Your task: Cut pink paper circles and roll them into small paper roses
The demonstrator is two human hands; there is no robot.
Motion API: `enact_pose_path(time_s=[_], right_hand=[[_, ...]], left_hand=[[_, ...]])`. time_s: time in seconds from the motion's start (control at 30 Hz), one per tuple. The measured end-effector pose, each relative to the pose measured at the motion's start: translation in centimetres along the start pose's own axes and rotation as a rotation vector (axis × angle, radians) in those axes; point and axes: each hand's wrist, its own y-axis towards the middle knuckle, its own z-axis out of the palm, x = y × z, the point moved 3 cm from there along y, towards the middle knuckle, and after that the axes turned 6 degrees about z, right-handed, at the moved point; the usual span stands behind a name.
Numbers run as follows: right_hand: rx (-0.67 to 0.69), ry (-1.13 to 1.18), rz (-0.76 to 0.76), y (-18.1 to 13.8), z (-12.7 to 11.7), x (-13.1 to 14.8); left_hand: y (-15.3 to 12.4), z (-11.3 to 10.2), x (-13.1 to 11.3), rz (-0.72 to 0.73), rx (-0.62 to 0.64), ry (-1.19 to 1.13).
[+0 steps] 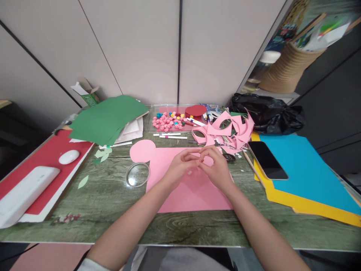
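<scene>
My left hand (180,165) and my right hand (216,167) meet fingertip to fingertip above a pink paper sheet (191,192) lying on the green wood-grain table (107,195). Both hands have fingers curled into a pinch around a small piece, too small to name. The sheet has a round lobe cut at its upper left corner. A clear tape roll (137,174) lies just left of the sheet. Pink paper offcuts (228,130) are piled behind my right hand.
Green paper sheets (108,116) lie at the back left, a white mouse (69,156) and white keyboard (24,192) on red paper. Pompoms (167,121), markers (172,136), a phone (266,160) on blue and yellow paper (307,169), and a black bag (267,113) sit right.
</scene>
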Motion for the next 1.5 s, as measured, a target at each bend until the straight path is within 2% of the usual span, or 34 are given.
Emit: enact_pose_path(time_s=[0.33, 0.7, 1.0, 1.17, 1.5], right_hand=[[0.054, -0.031, -0.047, 0.0, -0.3, 0.1], [0.16, -0.049, -0.108, 0.0, 0.3, -0.4], [0.022, -0.05, -0.034, 0.1, -0.2, -0.4], [0.017, -0.029, -0.008, 0.1, -0.1, 0.0], [0.045, -0.034, -0.034, 0.0, -0.1, 0.3]], left_hand=[[0.2, -0.9, -0.5, -0.002, -0.062, 0.0], [0.2, -0.8, -1.1, 0.054, -0.028, 0.146], [0.2, -0.6, -0.4, 0.034, -0.033, 0.065], [0.0, -0.1, -0.3, 0.018, -0.006, 0.022], [-0.1, -0.5, -0.5, 0.04, -0.053, 0.04]])
